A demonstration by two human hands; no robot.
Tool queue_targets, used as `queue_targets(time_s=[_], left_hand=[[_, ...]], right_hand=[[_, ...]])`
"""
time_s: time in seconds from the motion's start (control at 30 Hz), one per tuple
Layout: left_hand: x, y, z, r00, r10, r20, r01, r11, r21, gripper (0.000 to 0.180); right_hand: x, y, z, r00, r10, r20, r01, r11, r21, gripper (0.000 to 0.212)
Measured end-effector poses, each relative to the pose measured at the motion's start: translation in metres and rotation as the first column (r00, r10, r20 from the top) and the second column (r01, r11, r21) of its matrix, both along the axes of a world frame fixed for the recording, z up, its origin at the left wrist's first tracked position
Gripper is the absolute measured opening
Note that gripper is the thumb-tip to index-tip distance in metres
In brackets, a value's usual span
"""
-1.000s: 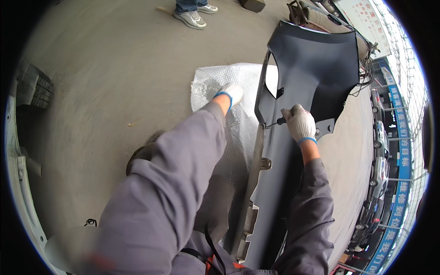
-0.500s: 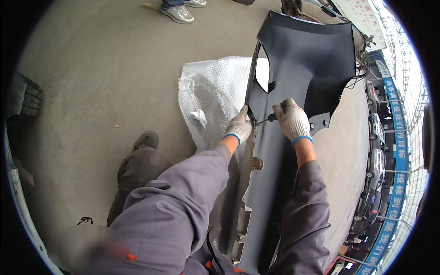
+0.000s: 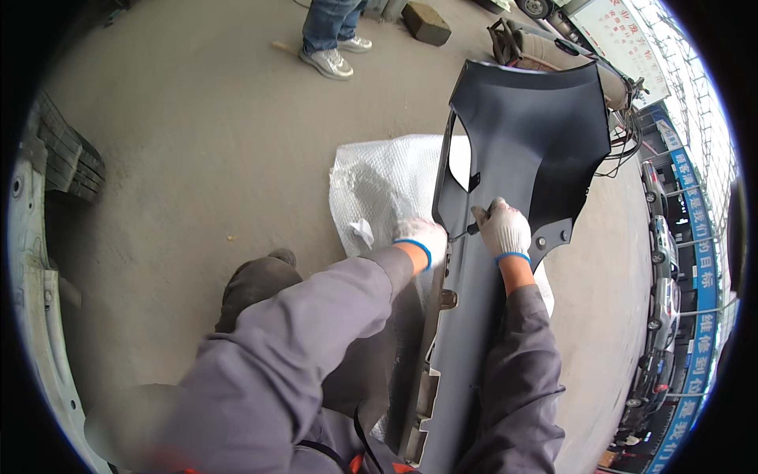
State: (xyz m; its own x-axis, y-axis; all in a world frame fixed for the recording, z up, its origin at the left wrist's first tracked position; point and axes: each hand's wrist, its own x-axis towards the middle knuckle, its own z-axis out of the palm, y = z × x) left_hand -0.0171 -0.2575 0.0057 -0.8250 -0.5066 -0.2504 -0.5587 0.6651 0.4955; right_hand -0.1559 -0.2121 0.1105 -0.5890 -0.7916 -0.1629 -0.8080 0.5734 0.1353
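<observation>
A long dark grey car fender [image 3: 513, 134] stretches away in front of me, its wheel-arch cutout on the right. My right hand [image 3: 505, 229], in a white knit glove with a blue cuff, is closed around the dark handle of a screwdriver [image 3: 472, 229]. Its thin shaft points left to the fender's left edge. My left hand [image 3: 421, 239], gloved the same way, is curled at that edge beside the screwdriver's tip; its fingertips are hidden. A small metal clip [image 3: 449, 299] sits lower on the same edge.
Bubble wrap [image 3: 371, 174] lies under the fender's left side. A person's legs [image 3: 328, 35] stand beyond, near a brown block [image 3: 426, 24]. A tyre [image 3: 67, 150] is at far left, a cylinder with hoses [image 3: 557, 49] behind the fender, parked cars [image 3: 662, 237] at right.
My view has shifted, so the scene sits lower and more of the person's legs shows. My left thumb no longer shows along the fender's edge; my right hand still holds the screwdriver there.
</observation>
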Motion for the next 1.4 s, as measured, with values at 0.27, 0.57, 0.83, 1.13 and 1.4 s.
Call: queue_targets(time_s=[0.27, 0.57, 0.83, 1.13, 1.4], left_hand=[[0.075, 0.113, 0.062, 0.836, -0.534, -0.129, 0.464, 0.812, -0.354, 0.017], [0.078, 0.122, 0.041, 0.835, -0.547, -0.056, 0.513, 0.812, -0.279, 0.008], [0.076, 0.125, 0.024, 0.801, -0.589, -0.104, 0.534, 0.782, -0.32, 0.011], [0.062, 0.127, 0.023, 0.783, -0.608, -0.135, 0.537, 0.769, -0.348, 0.02], [0.059, 0.129, 0.063, 0.791, -0.606, 0.081, 0.611, 0.785, -0.099, 0.013]], right_hand=[[-0.021, 0.034, -0.005, 0.965, 0.252, 0.075, -0.247, 0.967, -0.07, 0.031], [-0.017, 0.033, -0.013, 0.924, 0.367, 0.105, -0.34, 0.917, -0.21, 0.033], [-0.007, 0.036, -0.001, 0.966, 0.198, 0.168, -0.169, 0.97, -0.174, 0.045], [-0.015, 0.044, 0.003, 0.987, 0.11, 0.118, -0.097, 0.989, -0.112, 0.032], [-0.024, 0.034, -0.028, 0.991, 0.132, -0.017, -0.133, 0.971, -0.199, 0.018]])
